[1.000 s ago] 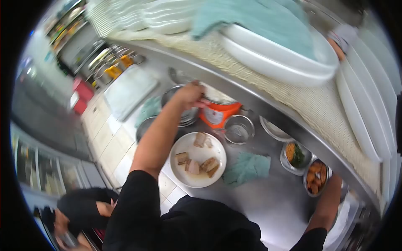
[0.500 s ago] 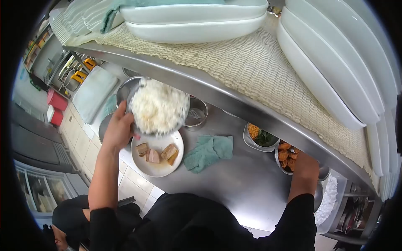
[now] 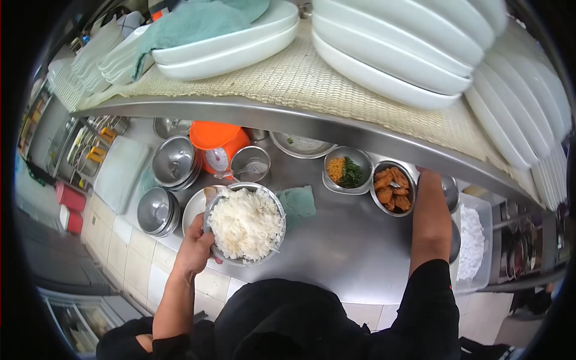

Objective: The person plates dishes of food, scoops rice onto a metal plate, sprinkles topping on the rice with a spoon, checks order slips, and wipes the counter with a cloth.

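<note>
My left hand [image 3: 195,247] grips the rim of a metal bowl [image 3: 281,210] heaped with white rice [image 3: 246,223]. The bowl is over a white plate [image 3: 192,207] and covers most of it; one piece of meat [image 3: 211,193] shows at the plate's edge. Just right of the bowl lies a teal cloth [image 3: 299,201]. My right forearm [image 3: 431,222] reaches under the shelf, beside a metal bowl of browned fried pieces [image 3: 393,191]. The shelf edge hides the fingers of my right hand.
A steel shelf [image 3: 252,109] with stacked white dishes [image 3: 384,66] overhangs the counter. Stacked metal bowls [image 3: 174,161], an orange scale [image 3: 217,144] and a steel pot [image 3: 249,165] stand left. A container of corn and greens [image 3: 348,171] is at centre right, a white-filled tub [image 3: 473,240] far right.
The rice bowl has moved nearer to my body, now covering most of the plate with meat. The view has shifted, showing more counter under the shelf. My right arm stays reaching under it.
</note>
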`<state>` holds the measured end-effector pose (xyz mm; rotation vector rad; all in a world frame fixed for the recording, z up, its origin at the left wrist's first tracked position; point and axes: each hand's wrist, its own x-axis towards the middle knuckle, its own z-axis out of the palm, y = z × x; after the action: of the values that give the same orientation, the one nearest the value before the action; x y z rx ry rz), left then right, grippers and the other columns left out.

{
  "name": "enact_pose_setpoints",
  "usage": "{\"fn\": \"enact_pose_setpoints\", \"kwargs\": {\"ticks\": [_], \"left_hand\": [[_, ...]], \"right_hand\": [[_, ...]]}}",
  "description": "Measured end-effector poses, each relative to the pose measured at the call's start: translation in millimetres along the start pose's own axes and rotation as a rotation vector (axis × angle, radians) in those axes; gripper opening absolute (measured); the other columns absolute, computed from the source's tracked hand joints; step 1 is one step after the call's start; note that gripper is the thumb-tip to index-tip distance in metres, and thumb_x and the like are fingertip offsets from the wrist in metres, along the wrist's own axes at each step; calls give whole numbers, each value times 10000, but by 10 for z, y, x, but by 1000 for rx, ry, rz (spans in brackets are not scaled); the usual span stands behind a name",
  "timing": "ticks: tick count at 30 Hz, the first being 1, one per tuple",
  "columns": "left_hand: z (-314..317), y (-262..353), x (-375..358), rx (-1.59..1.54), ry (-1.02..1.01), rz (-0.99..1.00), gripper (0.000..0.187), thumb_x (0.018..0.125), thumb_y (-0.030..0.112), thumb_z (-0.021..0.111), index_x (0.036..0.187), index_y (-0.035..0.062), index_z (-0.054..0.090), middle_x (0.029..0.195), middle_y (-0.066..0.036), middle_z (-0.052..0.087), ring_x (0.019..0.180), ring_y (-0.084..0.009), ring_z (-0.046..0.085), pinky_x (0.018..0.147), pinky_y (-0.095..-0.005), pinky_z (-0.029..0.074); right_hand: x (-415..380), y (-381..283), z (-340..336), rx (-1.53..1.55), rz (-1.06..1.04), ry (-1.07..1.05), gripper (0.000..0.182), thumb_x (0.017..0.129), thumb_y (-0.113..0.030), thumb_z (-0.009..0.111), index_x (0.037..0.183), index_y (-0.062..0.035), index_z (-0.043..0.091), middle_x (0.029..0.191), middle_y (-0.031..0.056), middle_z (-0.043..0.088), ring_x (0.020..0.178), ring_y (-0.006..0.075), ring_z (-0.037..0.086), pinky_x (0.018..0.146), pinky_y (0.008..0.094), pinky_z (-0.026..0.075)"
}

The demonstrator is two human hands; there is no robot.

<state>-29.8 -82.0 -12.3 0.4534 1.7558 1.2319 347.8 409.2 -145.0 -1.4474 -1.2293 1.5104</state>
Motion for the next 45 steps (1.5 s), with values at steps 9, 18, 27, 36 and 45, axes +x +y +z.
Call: {"fn": "enact_pose_setpoints", "kwargs": {"ticks": [9,18,27,36,45], "left_hand": [[-303,-239,279,37,-269,15,473,858,2,443,1330,15,441,983,-113,659,639,-153,651,410,-263,512],[-598,-397,841,142,-604,11,446,848,-20,410,1290,22,453,984,-123,647,629,-160,640,391,-268,508],[-570,-650,1391,144,-989,60,433,838,-25,409,1259,60,464,996,-118,641,643,-170,643,365,-271,486],[-786,145,614,179,-1261,26,389,875,31,450,1263,57,462,987,-122,663,593,-170,640,351,-246,444],[-531,273,-592,250,-1349,54,395,865,-5,391,1257,12,438,971,-145,646,556,-177,620,347,-260,470]], "right_hand": [[-1394,-63,192,104,42,222,313,868,8,580,1145,127,497,1070,186,603,835,294,670,663,358,630],[-3429,191,748,170,84,321,236,857,5,569,1027,165,601,976,173,667,768,261,687,661,355,616],[-5386,822,1503,66,100,709,188,842,-41,586,930,98,677,830,102,679,675,196,671,618,310,549],[-7491,286,2441,32,260,1088,207,817,-69,590,940,70,683,791,120,685,654,208,695,610,319,528],[-9623,951,2158,178,310,1485,182,801,-93,628,886,53,696,765,78,671,690,158,654,591,326,528]]}}
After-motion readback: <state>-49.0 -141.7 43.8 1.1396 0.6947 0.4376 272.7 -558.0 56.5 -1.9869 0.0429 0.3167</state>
